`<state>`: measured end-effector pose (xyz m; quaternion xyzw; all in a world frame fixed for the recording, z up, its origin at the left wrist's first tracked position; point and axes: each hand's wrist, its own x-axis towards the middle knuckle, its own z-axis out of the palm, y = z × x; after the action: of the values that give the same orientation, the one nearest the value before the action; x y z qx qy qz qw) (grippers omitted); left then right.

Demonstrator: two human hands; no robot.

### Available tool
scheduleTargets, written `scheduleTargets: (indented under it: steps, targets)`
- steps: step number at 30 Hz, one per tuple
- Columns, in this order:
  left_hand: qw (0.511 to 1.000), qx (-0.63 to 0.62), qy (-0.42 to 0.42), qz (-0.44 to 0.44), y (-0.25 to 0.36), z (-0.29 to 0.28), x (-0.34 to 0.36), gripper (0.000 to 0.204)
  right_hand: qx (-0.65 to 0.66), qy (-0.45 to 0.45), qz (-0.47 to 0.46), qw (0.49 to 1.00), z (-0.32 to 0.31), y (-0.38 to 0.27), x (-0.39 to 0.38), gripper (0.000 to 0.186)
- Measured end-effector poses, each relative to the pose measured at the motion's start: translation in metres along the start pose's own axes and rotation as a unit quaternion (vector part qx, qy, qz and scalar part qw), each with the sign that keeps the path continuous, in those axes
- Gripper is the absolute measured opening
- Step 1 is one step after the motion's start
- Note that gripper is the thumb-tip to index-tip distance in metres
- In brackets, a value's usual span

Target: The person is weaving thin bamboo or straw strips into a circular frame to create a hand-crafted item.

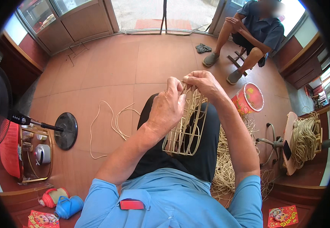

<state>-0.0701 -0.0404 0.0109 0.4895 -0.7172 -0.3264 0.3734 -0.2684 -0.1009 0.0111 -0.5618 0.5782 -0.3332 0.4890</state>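
Note:
An open lattice frame (181, 153) of pale cane-like strips rests between my dark-trousered thighs, its narrow end raised toward my fingers. My left hand (165, 106) is closed at the upper left of that end, fingertips pinched on it. My right hand (203, 84) pinches the top of the same end with thumb and index finger; exactly which strand each holds is too small to tell. A large tangle of pale cord (227, 167) lies beside my right leg, and a loose length (111, 116) curves over the floor to my left.
A seated person (260, 30) faces me at upper right. Around me are a red bucket (248, 97), a standing fan (65, 131), a low cart with a kettle (42, 155), two flasks (68, 207), and a stool (288, 140) bearing coiled cord.

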Motion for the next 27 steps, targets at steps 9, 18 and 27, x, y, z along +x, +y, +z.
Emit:
scheduleTargets:
  steps: [9, 18, 27]
  targets:
    - [0.999, -0.033, 0.006, -0.015, -0.019, 0.008, 0.011, 0.024, 0.016, -0.049, 0.027, 0.998, -0.005, 0.007, 0.008, 0.027]
    - [0.999, 0.026, -0.029, 0.015, -0.02, -0.005, -0.029, 0.026, -0.043, 0.017, -0.036, 0.998, 0.004, 0.018, 0.0, 0.035]
    - [0.998, -0.001, -0.053, 0.024, -0.005, 0.003, -0.034, 0.025, -0.214, 0.096, -0.081, 0.969, 0.013, 0.005, -0.009, 0.052]
